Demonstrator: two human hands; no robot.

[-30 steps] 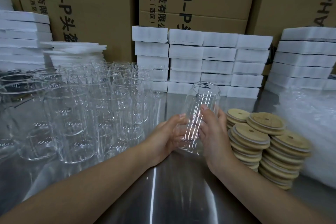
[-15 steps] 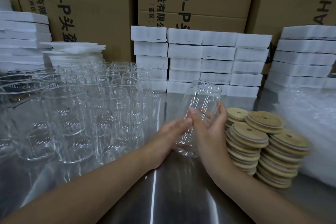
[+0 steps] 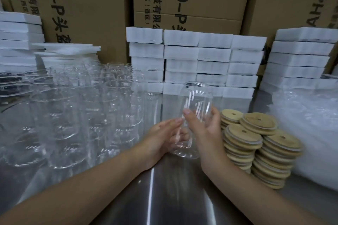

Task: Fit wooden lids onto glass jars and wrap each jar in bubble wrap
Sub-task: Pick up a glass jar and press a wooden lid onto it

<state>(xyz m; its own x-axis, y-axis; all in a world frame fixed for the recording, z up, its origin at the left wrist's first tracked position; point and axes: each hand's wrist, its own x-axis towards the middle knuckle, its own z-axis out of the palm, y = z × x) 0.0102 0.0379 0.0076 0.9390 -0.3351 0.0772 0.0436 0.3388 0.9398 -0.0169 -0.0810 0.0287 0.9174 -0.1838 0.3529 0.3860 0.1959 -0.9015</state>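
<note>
Re-gripped since 1 s ago — right hand (image 3: 207,133) grip wraps tilted glass jar (image 3: 196,104), thumb across front; left hand (image 3: 162,138) grip cups its base, over surface (image 3: 164,199). Still unlidded — wooden lids (image 3: 256,144) just beside.

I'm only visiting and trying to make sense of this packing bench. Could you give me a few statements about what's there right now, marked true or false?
1. The left hand and the right hand both hold one glass jar. True.
2. That jar already has a wooden lid on it. False: no lid is on it.
3. The wooden lids sit in stacks to the right of the hands. True.
4. The bubble wrap lies on the left side. False: it lies on the right, beyond the lids. The empty jars stand on the left.
</note>
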